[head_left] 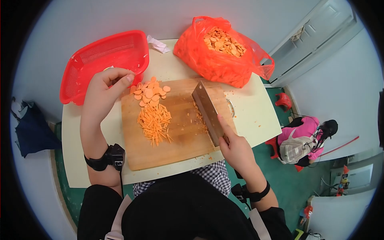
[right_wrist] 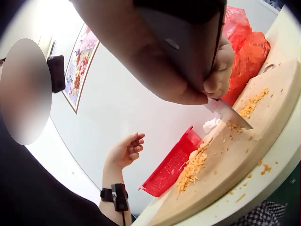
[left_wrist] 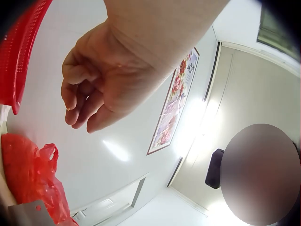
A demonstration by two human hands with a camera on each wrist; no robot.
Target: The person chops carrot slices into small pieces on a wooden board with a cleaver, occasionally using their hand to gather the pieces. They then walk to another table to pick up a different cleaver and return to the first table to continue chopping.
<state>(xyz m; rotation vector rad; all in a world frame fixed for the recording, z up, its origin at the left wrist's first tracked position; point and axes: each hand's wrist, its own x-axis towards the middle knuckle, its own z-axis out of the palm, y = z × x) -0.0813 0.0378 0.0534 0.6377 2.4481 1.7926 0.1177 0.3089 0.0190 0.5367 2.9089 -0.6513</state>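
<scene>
My right hand (head_left: pixel 239 154) grips a cleaver (head_left: pixel 209 114) by its handle, the blade on edge at the right part of a wooden cutting board (head_left: pixel 186 140). Small carrot bits (head_left: pixel 199 116) lie along the blade. On the board's left half sits a heap of carrot shreds (head_left: pixel 155 124), with round carrot slices (head_left: pixel 149 93) behind it. The left hand (head_left: pixel 103 92) is raised between the board and a red plastic basket (head_left: pixel 138 48). In the left wrist view its fingers (left_wrist: pixel 75 101) bend loosely, and nothing shows in them.
Behind the board, a red plastic bag (head_left: pixel 192 54) full of carrot slices stands on the pale table (head_left: pixel 256 120). A crumpled white paper (head_left: pixel 159 45) lies between basket and bag. Another person (head_left: pixel 300 140) in pink sits at the right, and a dark umbrella (head_left: pixel 36 130) hangs at the left.
</scene>
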